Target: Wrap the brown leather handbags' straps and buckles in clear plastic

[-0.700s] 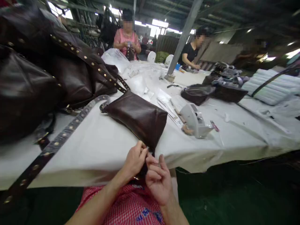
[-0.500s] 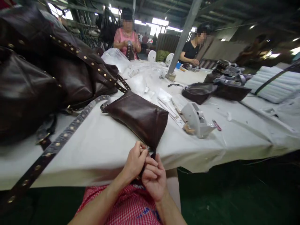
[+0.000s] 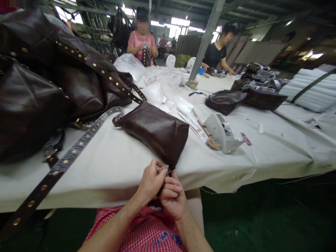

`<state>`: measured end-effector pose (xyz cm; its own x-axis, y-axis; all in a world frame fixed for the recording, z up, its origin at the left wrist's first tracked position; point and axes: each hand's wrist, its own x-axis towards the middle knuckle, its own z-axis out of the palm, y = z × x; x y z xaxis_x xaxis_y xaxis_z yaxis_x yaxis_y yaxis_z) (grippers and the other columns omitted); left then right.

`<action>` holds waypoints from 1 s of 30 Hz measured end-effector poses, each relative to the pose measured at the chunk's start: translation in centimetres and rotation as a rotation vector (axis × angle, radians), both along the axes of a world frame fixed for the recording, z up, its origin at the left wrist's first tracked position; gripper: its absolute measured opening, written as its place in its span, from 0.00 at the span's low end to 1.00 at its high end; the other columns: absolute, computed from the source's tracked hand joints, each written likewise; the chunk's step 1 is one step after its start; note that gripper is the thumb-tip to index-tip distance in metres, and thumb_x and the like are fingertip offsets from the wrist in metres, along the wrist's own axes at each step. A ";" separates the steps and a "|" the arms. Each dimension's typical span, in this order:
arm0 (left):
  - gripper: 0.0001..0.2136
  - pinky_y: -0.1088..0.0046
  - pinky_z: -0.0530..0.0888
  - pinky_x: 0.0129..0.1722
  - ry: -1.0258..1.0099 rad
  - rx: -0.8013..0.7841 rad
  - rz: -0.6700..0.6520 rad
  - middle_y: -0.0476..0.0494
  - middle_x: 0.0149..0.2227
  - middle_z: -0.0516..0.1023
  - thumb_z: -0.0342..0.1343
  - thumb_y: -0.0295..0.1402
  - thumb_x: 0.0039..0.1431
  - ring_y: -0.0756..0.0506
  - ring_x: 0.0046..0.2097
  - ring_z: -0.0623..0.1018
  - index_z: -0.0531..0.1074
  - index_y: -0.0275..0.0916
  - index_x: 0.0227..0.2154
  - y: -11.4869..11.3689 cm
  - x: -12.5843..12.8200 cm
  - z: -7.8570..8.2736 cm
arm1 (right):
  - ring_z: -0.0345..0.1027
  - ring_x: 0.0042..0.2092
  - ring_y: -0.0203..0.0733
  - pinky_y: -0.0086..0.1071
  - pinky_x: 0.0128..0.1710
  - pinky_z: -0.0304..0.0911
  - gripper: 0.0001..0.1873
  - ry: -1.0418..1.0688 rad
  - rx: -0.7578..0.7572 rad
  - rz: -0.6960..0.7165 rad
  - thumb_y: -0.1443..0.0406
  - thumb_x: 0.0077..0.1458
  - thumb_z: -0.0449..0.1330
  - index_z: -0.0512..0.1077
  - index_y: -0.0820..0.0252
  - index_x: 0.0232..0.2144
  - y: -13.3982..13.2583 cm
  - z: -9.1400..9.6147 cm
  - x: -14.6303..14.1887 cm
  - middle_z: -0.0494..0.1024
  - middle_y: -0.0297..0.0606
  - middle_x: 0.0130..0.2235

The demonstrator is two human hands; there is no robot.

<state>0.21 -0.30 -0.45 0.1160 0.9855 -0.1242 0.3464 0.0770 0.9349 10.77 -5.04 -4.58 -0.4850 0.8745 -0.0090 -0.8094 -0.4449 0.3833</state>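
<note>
A dark brown leather bag (image 3: pixel 154 127) lies on its side at the front of the table, one corner pointing at me. At that corner my left hand (image 3: pixel 152 179) is closed in a pinch, around a small shiny piece too covered to name. My right hand (image 3: pixel 173 196) touches it from the right, fingers curled in and thumb up against the corner. A dark strap end seems to run between the two hands, mostly hidden by the fingers. On the bag's far left corner sits a strap loop with a buckle (image 3: pixel 116 120).
Studded leather bags (image 3: pixel 84 87) are heaped at left. A plastic-wrapped studded strap (image 3: pixel 70 154) hangs over the table edge. Right of the bag stand a grey tape dispenser (image 3: pixel 223 134) and pink-handled snips (image 3: pixel 246 139). More bags (image 3: pixel 225 101) lie beyond; two co-workers are across the table.
Both hands stay at the bag's corner, with only slight finger movement. The co-worker in black has stretched an arm to the right. The bag has not visibly moved.
</note>
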 end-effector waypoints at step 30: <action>0.10 0.75 0.68 0.33 0.021 -0.031 -0.218 0.46 0.28 0.76 0.46 0.29 0.47 0.47 0.32 0.73 0.73 0.37 0.27 2.3 -1.1 1.0 | 0.62 0.18 0.18 0.13 0.18 0.52 0.09 -0.246 -0.096 -0.023 0.72 0.58 0.60 0.62 0.62 0.30 0.9 0.6 -0.2 0.66 0.15 0.19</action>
